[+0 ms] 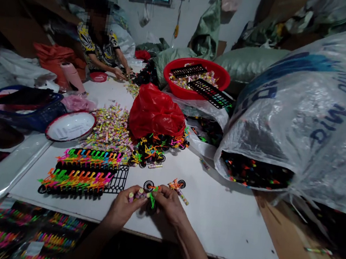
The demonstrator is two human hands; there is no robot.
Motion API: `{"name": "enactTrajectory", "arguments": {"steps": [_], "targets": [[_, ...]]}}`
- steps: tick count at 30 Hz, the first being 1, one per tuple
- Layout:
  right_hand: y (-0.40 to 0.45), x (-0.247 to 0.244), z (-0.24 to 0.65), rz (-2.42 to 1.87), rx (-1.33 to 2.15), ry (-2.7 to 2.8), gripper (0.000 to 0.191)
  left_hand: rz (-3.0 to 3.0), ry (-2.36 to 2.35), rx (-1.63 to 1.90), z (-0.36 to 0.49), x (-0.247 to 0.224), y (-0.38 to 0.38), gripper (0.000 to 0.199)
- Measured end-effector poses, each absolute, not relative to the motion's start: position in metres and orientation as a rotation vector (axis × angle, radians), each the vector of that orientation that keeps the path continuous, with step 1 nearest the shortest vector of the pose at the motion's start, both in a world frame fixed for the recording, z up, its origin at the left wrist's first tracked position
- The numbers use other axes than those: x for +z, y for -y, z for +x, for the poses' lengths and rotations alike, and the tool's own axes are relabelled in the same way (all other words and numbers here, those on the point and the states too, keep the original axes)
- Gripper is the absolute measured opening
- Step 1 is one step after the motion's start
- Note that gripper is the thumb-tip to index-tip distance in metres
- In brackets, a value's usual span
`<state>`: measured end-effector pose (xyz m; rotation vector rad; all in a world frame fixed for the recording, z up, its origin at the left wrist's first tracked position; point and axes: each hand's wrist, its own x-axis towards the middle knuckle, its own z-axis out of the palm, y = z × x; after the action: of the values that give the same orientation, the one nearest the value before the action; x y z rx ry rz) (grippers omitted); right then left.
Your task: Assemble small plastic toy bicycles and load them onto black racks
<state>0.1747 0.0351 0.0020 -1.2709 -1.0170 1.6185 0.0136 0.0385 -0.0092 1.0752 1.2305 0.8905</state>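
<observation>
Near the front edge of the white table, my left hand [123, 209] is closed on small tubes [140, 192] with pale caps. Beside it, my right hand [170, 204] grips a small green toy bicycle [152, 199] with black spoked wheels; the two hands almost meet. Just beyond my right hand lies an orange toy bicycle [177, 184] with a tube by it. To the left, rows of colourful toy bicycles [80, 177] sit on a black plastic rack [119, 180]. Further back are a heap of toy bicycles [149, 150] and a pile of small tubes [112, 128].
A red plastic bag [157, 112] stands behind the heap. A white enamel basin [71, 126] is at left, a red tub [178, 88] at the back. A large white sack [289, 119] fills the right. Another person [98, 43] works at the far end.
</observation>
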Motion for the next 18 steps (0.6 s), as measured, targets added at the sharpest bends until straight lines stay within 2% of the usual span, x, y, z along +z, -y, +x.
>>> {"name": "enactTrajectory", "arguments": {"steps": [6, 9, 12, 13, 16, 18], "targets": [[-0.026, -0.014, 0.160, -1.539, 1.188, 1.174, 0.029, 1.162, -1.449, 0.988, 0.031, -0.024, -0.022, 0.018], [-0.030, -0.011, 0.172, -1.516, 1.255, 1.244, 0.029, 1.163, -1.460, 0.942, 0.033, -0.025, -0.024, 0.021], [-0.040, 0.005, 0.211, -1.565, 1.331, 1.493, 0.030, 1.126, -1.358, 0.854, 0.019, -0.022, -0.032, 0.032], [-0.046, 0.012, 0.225, -1.691, 1.229, 1.598, 0.030, 1.051, -1.341, 0.869, 0.013, -0.023, -0.034, 0.037], [-0.074, 0.024, 0.244, -2.052, 0.632, 1.786, 0.024, 0.729, -1.303, 0.973, 0.001, -0.025, -0.038, 0.052], [-0.098, 0.021, 0.233, -2.059, 0.393, 1.840, 0.035, 0.582, -1.239, 0.968, 0.003, -0.025, -0.038, 0.057]]}}
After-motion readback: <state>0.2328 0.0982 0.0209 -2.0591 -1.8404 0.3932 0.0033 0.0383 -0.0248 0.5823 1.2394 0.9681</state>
